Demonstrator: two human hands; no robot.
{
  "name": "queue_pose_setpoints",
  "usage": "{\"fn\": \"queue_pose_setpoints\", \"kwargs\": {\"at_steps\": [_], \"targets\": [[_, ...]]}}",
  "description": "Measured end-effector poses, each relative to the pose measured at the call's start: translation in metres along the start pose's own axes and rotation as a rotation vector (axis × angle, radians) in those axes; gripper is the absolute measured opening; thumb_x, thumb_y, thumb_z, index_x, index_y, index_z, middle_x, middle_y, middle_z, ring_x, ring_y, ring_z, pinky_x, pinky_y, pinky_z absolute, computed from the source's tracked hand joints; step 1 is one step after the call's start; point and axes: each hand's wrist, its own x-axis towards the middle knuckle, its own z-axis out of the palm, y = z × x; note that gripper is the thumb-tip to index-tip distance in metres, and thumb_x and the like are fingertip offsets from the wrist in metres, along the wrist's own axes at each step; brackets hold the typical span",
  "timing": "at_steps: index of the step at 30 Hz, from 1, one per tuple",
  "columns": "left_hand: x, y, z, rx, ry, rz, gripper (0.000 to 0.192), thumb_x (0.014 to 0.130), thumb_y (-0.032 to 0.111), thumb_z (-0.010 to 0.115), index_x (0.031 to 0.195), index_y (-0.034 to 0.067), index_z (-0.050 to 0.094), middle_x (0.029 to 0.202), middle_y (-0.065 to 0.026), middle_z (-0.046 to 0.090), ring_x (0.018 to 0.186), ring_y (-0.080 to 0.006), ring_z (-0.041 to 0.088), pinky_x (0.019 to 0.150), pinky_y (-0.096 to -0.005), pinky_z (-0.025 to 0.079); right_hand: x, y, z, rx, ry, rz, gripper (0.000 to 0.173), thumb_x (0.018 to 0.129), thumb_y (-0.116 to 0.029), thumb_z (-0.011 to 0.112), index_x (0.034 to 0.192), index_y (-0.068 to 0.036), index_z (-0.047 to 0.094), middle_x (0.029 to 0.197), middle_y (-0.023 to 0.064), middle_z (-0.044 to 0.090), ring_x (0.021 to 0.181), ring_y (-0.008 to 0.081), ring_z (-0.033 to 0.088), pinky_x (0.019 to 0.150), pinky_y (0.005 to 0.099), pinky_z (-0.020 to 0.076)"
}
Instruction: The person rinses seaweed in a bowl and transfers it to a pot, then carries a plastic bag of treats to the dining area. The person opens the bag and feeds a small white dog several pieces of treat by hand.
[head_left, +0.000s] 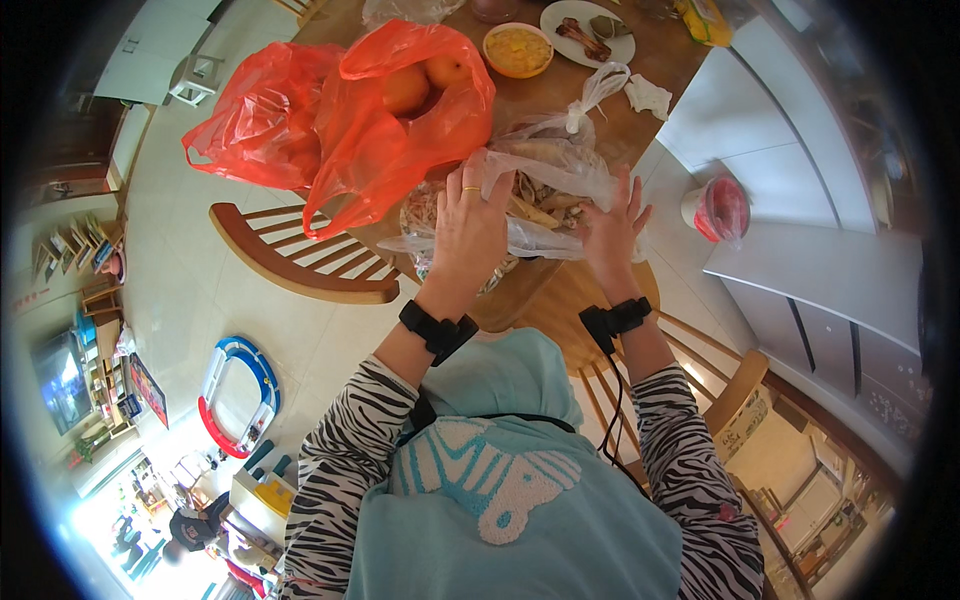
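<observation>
An opened clear plastic bag (551, 176) lies at the table's near edge, its mouth spread between my hands. Inside are dried, tan and brown pieces (544, 206) that I cannot identify. My left hand (472, 221), with a ring on one finger, grips the bag's left rim. At the right rim is my right hand (611, 232), fingers spread and touching the film; whether it pinches the plastic is unclear. Just behind stands a knotted clear bag (589, 112) with contents blurred by the film. Another patterned packet (420, 210) is partly hidden beside my left hand.
Red plastic bags (262, 112) sit at the left, one holding round orange fruit (405, 90). Farther back are a bowl of yellow food (517, 51), a plate (555, 19) with bones, and a crumpled tissue (648, 97). Wooden chairs (300, 274) flank the table; a lined bin (694, 206) stands right.
</observation>
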Motion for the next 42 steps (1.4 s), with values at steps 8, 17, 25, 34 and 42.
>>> {"fn": "queue_pose_setpoints", "kwargs": {"at_steps": [8, 17, 25, 34, 42], "targets": [[0.004, -0.001, -0.007, 0.021, 0.020, -0.003, 0.050, 0.078, 0.003, 0.059, 0.128, 0.005, 0.051, 0.139, -0.0219, 0.039, 0.115, -0.0395, 0.046, 0.093, -0.0472, 0.043, 0.026, 0.003, -0.002, 0.081, 0.063, -0.177, 0.022, 0.065, -0.001, 0.076, 0.084, -0.012, 0.075, 0.159, 0.0126, 0.017, 0.146, 0.0363, 0.017, 0.113, 0.0645, 0.0142], [0.000, 0.000, -0.006, -0.019, 0.009, -0.042, 0.059, 0.078, 0.002, 0.059, 0.135, 0.011, 0.047, 0.138, -0.0192, 0.039, 0.115, -0.0394, 0.046, 0.098, -0.0508, 0.040, 0.036, 0.006, 0.006, -0.036, 0.093, -0.280, 0.012, 0.062, -0.004, 0.075, 0.072, -0.005, 0.068, 0.153, 0.0130, 0.028, 0.141, 0.0338, 0.026, 0.114, 0.0630, 0.0159], [-0.001, 0.000, -0.010, 0.026, 0.045, -0.012, 0.053, 0.076, 0.002, 0.059, 0.128, 0.006, 0.051, 0.139, -0.0220, 0.038, 0.116, -0.0387, 0.046, 0.092, -0.0474, 0.043, 0.065, 0.009, -0.010, -0.068, 0.201, -0.448, 0.019, 0.059, -0.004, 0.075, 0.074, -0.005, 0.063, 0.145, 0.0128, 0.040, 0.132, 0.0332, 0.038, 0.114, 0.0599, 0.0210], [-0.005, -0.001, -0.009, 0.005, 0.032, -0.016, 0.051, 0.077, 0.002, 0.059, 0.127, 0.006, 0.052, 0.139, -0.0226, 0.040, 0.115, -0.0389, 0.046, 0.093, -0.0483, 0.042, 0.075, 0.027, -0.021, 0.265, -0.083, -0.374, 0.011, 0.064, -0.008, 0.072, 0.072, -0.003, 0.066, 0.143, 0.0124, 0.042, 0.130, 0.0363, 0.035, 0.110, 0.0480, 0.0300], [-0.007, 0.000, -0.007, -0.011, 0.018, -0.017, 0.050, 0.078, 0.003, 0.058, 0.127, 0.006, 0.052, 0.139, -0.0228, 0.039, 0.117, -0.0389, 0.045, 0.096, -0.0478, 0.042, 0.073, 0.051, -0.026, 0.616, -0.346, -0.195, 0.026, 0.078, -0.013, 0.071, 0.099, 0.001, 0.068, 0.130, 0.0098, 0.052, 0.116, 0.0223, 0.050, 0.092, 0.0312, 0.0455]]}}
